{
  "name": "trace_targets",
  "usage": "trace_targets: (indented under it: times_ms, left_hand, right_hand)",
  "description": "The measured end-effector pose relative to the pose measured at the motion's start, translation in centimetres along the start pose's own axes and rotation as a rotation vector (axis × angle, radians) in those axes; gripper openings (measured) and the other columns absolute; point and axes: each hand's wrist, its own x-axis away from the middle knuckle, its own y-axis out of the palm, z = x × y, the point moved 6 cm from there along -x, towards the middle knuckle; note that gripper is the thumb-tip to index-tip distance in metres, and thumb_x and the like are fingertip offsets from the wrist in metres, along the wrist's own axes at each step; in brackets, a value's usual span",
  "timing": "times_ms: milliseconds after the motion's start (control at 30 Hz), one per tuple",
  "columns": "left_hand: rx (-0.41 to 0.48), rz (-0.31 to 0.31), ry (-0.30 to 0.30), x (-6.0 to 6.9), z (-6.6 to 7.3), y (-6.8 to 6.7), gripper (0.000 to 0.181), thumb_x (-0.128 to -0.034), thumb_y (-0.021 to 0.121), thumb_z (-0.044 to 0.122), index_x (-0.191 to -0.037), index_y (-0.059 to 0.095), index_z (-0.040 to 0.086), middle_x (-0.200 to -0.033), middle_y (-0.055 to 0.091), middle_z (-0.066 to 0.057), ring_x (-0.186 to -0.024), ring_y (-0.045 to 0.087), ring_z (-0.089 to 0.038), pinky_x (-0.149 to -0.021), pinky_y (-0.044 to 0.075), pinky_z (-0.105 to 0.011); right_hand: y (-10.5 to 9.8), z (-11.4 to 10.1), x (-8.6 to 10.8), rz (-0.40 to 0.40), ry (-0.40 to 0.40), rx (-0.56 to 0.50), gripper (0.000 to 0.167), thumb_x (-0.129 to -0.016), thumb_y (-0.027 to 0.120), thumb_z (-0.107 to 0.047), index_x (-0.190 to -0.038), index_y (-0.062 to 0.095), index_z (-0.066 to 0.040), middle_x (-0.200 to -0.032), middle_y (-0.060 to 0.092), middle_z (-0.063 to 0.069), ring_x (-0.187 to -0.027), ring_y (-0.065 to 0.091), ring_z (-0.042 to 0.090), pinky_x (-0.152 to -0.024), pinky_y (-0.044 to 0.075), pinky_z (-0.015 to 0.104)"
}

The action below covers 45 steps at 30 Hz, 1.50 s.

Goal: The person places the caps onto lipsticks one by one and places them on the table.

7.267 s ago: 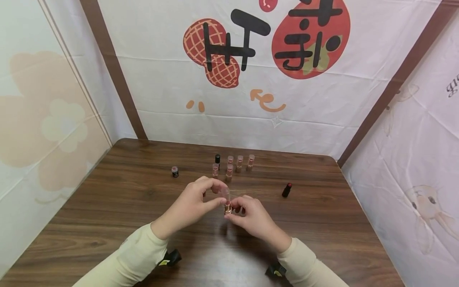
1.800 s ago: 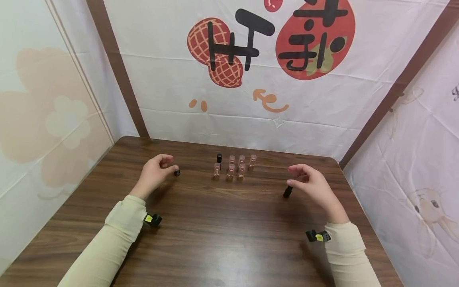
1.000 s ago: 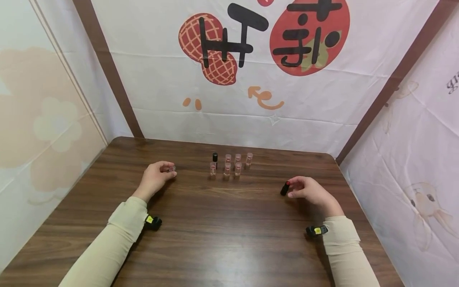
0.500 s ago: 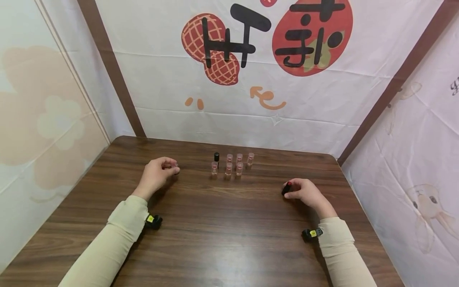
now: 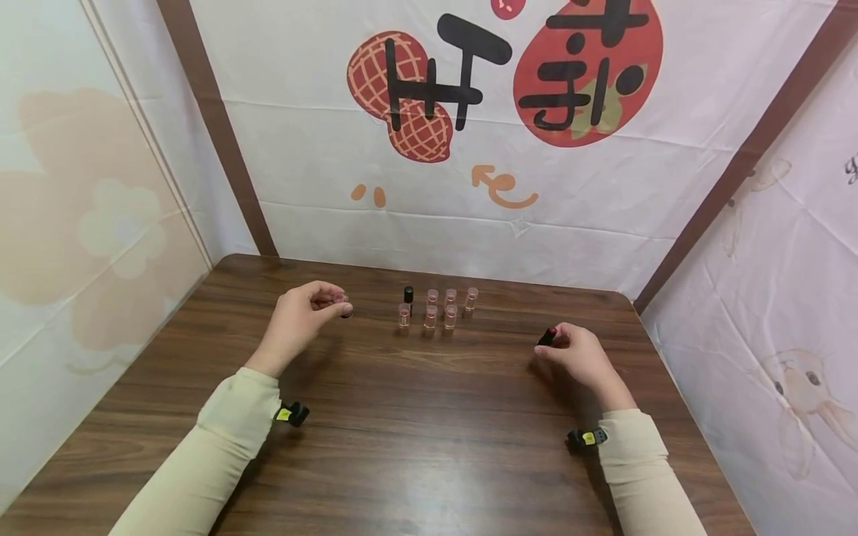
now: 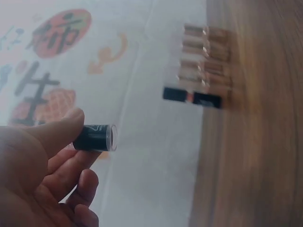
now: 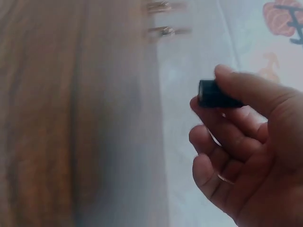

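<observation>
My left hand (image 5: 295, 325), at the left of the table, pinches a small lipstick cap (image 6: 97, 138) between thumb and fingers. The cap is black with a clear rim at its end. Over on the right, my right hand (image 5: 582, 357) grips an uncapped lipstick (image 5: 547, 337), a short black tube with a red tip pointing up. In the right wrist view the thumb and fingers (image 7: 236, 130) cover part of that black tube (image 7: 210, 94). Both things are held above the table, apart from each other.
A black lipstick (image 5: 409, 295) and several clear-capped pink lipsticks (image 5: 430, 318) stand upright in a cluster at the back middle. The wooden table (image 5: 402, 424) ends at a printed cloth wall (image 5: 302, 164) behind it, with cloth on both sides.
Earlier both hands held one clear-capped lipstick, which now stands in the cluster. The left hand has since picked up the cap and the right hand the uncapped lipstick; both have been lifted.
</observation>
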Motion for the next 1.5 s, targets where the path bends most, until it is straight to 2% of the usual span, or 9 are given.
trace_targets:
  times_ms: [200, 367, 500, 633, 767, 967, 1100, 1333, 1500]
  left_hand:
    - [-0.028, 0.029, 0.057, 1.0, 3.1, -0.3, 0.034, -0.0903, 0.077, 0.045, -0.111, 0.070, 0.019, -0.100, 0.073, 0.003, -0.089, 0.065, -0.017, -0.076, 0.051, -0.034]
    - [-0.054, 0.037, 0.119, 2.0, 5.4, -0.2, 0.031, -0.0891, 0.078, 0.044, -0.107, 0.070, 0.020, -0.096, 0.069, 0.004, -0.088, 0.059, -0.018, -0.074, 0.045, -0.035]
    - [-0.018, 0.028, 0.156, 2.8, 7.1, 0.1, 0.027, -0.0875, 0.082, 0.038, -0.104, 0.071, 0.020, -0.095, 0.069, 0.005, -0.087, 0.060, -0.015, -0.073, 0.046, -0.031]
    - [0.039, 0.002, 0.179, 3.7, 8.6, 0.6, 0.025, -0.0871, 0.083, 0.030, -0.106, 0.072, 0.018, -0.096, 0.068, 0.003, -0.082, 0.063, -0.014, -0.069, 0.050, -0.025]
    - [0.072, -0.030, 0.190, 4.5, 9.9, 1.4, 0.025, -0.0862, 0.084, 0.027, -0.107, 0.074, 0.017, -0.095, 0.067, 0.002, -0.079, 0.061, -0.017, -0.066, 0.049, -0.025]
    - [0.092, -0.055, 0.251, 5.7, 11.7, 2.8, 0.024, -0.0817, 0.087, 0.030, -0.102, 0.075, 0.022, -0.093, 0.068, 0.008, -0.085, 0.061, -0.012, -0.069, 0.046, -0.025]
    - [0.105, -0.074, 0.280, 6.4, 12.4, 3.8, 0.026, -0.0799, 0.088, 0.032, -0.101, 0.075, 0.024, -0.093, 0.067, 0.011, -0.083, 0.060, -0.013, -0.067, 0.044, -0.025]
    - [0.135, -0.111, 0.301, 7.4, 13.1, 5.6, 0.025, -0.0804, 0.087, 0.034, -0.101, 0.075, 0.027, -0.091, 0.065, 0.011, -0.084, 0.059, -0.013, -0.067, 0.043, -0.026]
    - [0.130, -0.146, 0.320, 7.8, 13.2, 6.8, 0.025, -0.0821, 0.085, 0.034, -0.103, 0.075, 0.026, -0.092, 0.066, 0.005, -0.087, 0.058, -0.010, -0.072, 0.046, -0.028]
  right_hand:
    - [-0.3, -4.1, 0.7, 0.063, -0.040, -0.035, 0.033, -0.088, 0.081, -0.041, -0.095, 0.064, -0.014, -0.091, 0.070, 0.002, -0.085, 0.064, 0.020, -0.073, 0.051, 0.035]
    - [0.0, -7.9, 1.7, 0.123, -0.092, -0.134, 0.027, -0.090, 0.080, -0.035, -0.096, 0.066, -0.013, -0.091, 0.071, 0.003, -0.080, 0.062, 0.023, -0.069, 0.051, 0.031]
    - [0.9, -10.4, 2.6, 0.153, -0.157, -0.204, 0.020, -0.090, 0.081, -0.027, -0.095, 0.068, -0.013, -0.092, 0.071, 0.002, -0.076, 0.062, 0.023, -0.066, 0.051, 0.028]
    - [2.6, -12.3, 3.3, 0.158, -0.236, -0.238, 0.016, -0.089, 0.082, -0.022, -0.094, 0.070, -0.013, -0.090, 0.070, 0.002, -0.074, 0.062, 0.018, -0.064, 0.052, 0.028]
    - [4.9, -13.7, 3.8, 0.119, -0.307, -0.245, 0.016, -0.087, 0.083, -0.019, -0.097, 0.072, -0.012, -0.091, 0.069, 0.001, -0.075, 0.062, 0.015, -0.065, 0.053, 0.030]
    - [8.7, -14.8, 4.7, -0.038, -0.349, -0.240, 0.016, -0.085, 0.084, -0.025, -0.094, 0.072, -0.019, -0.086, 0.070, -0.007, -0.072, 0.063, 0.017, -0.063, 0.053, 0.026]
    - [10.5, -15.3, 5.3, -0.117, -0.369, -0.262, 0.015, -0.087, 0.083, -0.029, -0.095, 0.072, -0.021, -0.084, 0.070, -0.010, -0.072, 0.064, 0.020, -0.061, 0.053, 0.025]
    - [12.4, -16.0, 6.2, -0.150, -0.393, -0.262, 0.018, -0.088, 0.083, -0.031, -0.098, 0.072, -0.021, -0.084, 0.068, -0.011, -0.070, 0.062, 0.013, -0.061, 0.053, 0.025]
    - [12.9, -16.6, 6.6, -0.159, -0.414, -0.270, 0.019, -0.088, 0.083, -0.028, -0.100, 0.073, -0.019, -0.085, 0.069, -0.009, -0.071, 0.063, 0.012, -0.061, 0.053, 0.025]
